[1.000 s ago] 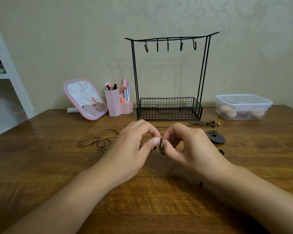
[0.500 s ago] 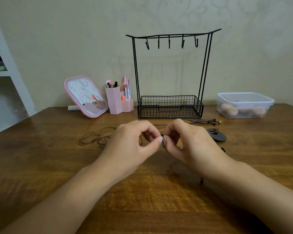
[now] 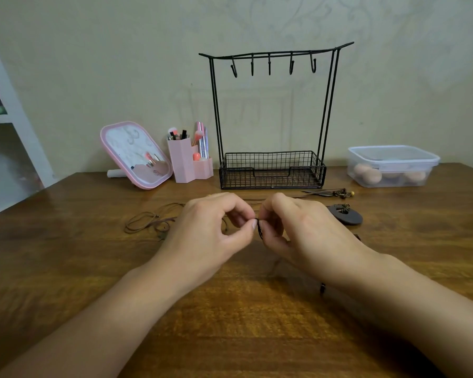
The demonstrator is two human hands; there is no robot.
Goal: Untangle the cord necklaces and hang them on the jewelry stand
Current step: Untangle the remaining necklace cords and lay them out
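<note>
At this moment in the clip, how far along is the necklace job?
Nothing is hung: all five hooks on the jewelry stand are bare. In hand: the left hand and right hand pinch a dark cord between their fingertips, working a tangle. Left: the brown cord loops, the round pendant and the beaded strands lie on the table, all to be freed and hung.

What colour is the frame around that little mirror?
Pink; the mirror shows clearly in the head view, left of the stand.

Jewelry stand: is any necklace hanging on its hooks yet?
No: all five hooks on the jewelry stand are bare, and the cord necklaces still lie on the table.
</note>
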